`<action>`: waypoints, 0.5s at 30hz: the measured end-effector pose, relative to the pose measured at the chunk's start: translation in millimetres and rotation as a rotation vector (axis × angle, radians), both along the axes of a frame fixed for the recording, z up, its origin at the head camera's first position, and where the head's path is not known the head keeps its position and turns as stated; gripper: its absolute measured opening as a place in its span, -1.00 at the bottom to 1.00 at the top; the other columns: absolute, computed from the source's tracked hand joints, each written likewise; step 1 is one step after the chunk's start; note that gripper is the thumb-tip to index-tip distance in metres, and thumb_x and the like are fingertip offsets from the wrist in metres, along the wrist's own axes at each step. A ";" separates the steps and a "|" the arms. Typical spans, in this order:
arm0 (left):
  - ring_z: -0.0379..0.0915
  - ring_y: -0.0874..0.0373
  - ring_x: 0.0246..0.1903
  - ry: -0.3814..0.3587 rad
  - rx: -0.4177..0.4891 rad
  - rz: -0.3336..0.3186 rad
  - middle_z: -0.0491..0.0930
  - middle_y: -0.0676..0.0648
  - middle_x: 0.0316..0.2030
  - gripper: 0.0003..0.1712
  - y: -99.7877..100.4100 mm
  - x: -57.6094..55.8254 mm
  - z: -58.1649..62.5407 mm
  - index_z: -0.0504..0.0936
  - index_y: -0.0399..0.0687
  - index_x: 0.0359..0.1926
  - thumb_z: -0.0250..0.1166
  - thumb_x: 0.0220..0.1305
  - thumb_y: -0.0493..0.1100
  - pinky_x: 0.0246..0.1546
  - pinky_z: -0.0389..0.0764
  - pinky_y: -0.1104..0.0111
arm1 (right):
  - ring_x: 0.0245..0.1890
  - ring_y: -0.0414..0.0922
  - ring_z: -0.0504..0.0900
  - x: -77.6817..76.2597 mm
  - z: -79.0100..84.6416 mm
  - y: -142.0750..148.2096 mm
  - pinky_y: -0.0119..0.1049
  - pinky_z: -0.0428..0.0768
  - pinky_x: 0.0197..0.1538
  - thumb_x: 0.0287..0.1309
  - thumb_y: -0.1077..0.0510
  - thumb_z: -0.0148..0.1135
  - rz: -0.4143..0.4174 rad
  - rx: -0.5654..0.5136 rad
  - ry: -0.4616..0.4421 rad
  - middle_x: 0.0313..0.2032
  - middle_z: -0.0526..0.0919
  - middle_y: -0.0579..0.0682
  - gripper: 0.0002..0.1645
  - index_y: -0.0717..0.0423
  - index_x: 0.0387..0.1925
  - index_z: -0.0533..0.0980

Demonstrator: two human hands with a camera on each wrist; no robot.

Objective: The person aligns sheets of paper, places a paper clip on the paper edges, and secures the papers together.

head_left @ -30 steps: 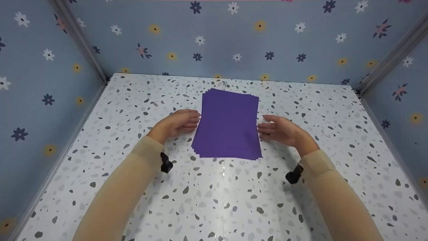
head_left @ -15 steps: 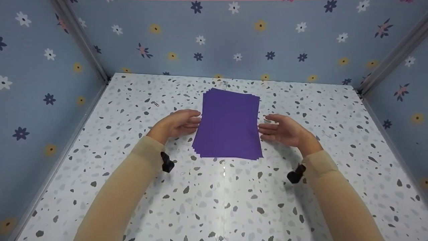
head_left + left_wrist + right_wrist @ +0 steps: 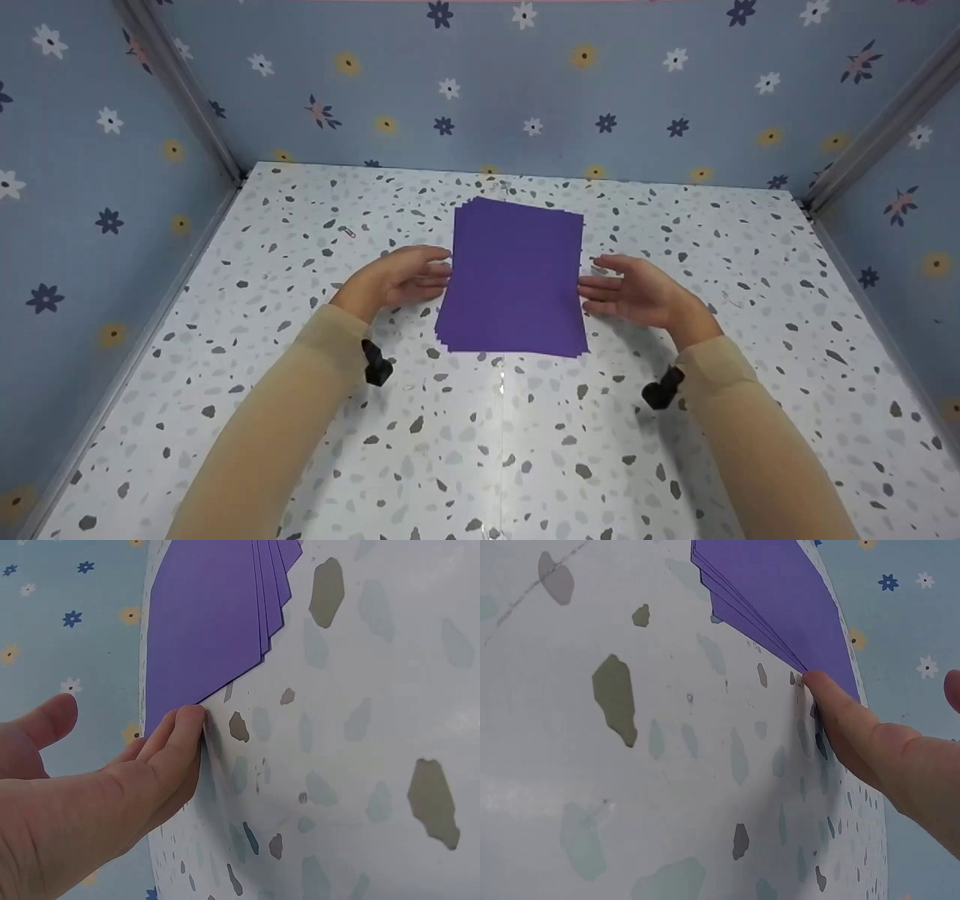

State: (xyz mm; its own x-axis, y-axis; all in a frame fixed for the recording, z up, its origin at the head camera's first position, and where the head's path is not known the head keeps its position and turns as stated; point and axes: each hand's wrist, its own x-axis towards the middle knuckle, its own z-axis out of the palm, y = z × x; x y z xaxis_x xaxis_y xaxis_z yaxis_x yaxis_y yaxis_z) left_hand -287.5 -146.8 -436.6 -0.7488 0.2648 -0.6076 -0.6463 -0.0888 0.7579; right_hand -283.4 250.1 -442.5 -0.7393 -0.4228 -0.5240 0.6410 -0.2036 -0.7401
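A stack of purple paper sheets [image 3: 517, 277] lies flat on the speckled table, its corners fanned out unevenly. On its left edge rest the fingertips of my left hand [image 3: 405, 276], thumb raised apart from the fingers, as the left wrist view shows. From the other side my right hand [image 3: 637, 291] touches the right edge with extended fingers. In the right wrist view, fingertips of the right hand [image 3: 855, 727] meet the sheets' edge near the table. Neither hand grips the paper [image 3: 210, 615]; both palms face inward.
A small paper clip [image 3: 348, 232] lies on the table [image 3: 420, 465] to the left, beyond the left hand. Blue floral panels [image 3: 517, 90] wall the table at the back and both sides. A black wrist camera [image 3: 376, 363] hangs below the left sleeve.
The fanned lower-left corners of the purple sheets have drawn slightly inward to the right. My right hand has shifted only a little; the left hand has barely moved.
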 end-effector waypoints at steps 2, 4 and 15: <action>0.29 -0.09 0.51 -0.005 0.002 0.006 0.32 -0.27 0.53 -0.21 0.1 -0.3 -0.4 0.05 -0.06 0.70 0.16 0.62 -0.11 0.49 0.38 0.16 | 0.64 0.18 0.07 -0.3 0.0 -1.0 0.04 0.26 0.58 0.72 0.02 -0.13 0.004 0.005 0.001 0.65 -0.02 0.31 -0.14 0.04 0.73 -0.30; 0.30 -0.09 0.50 -0.009 0.003 0.009 0.33 -0.26 0.53 -0.21 0.2 -0.4 -0.9 0.03 -0.07 0.70 0.15 0.63 -0.11 0.49 0.38 0.16 | 0.64 0.18 0.06 -0.8 -0.1 -2.1 0.04 0.26 0.58 0.72 0.02 -0.13 0.008 0.010 0.004 0.65 -0.02 0.32 -0.14 0.04 0.73 -0.31; 0.39 -0.03 0.43 -0.004 -0.053 0.006 0.38 -0.22 0.48 -0.31 8.2 -1.1 -1.0 0.17 -0.13 0.64 0.12 0.65 -0.09 0.43 0.45 0.21 | 0.64 0.17 0.08 -1.1 1.3 -4.5 0.04 0.27 0.58 0.72 0.02 -0.14 -0.006 0.027 -0.002 0.64 -0.01 0.31 -0.16 0.01 0.74 -0.27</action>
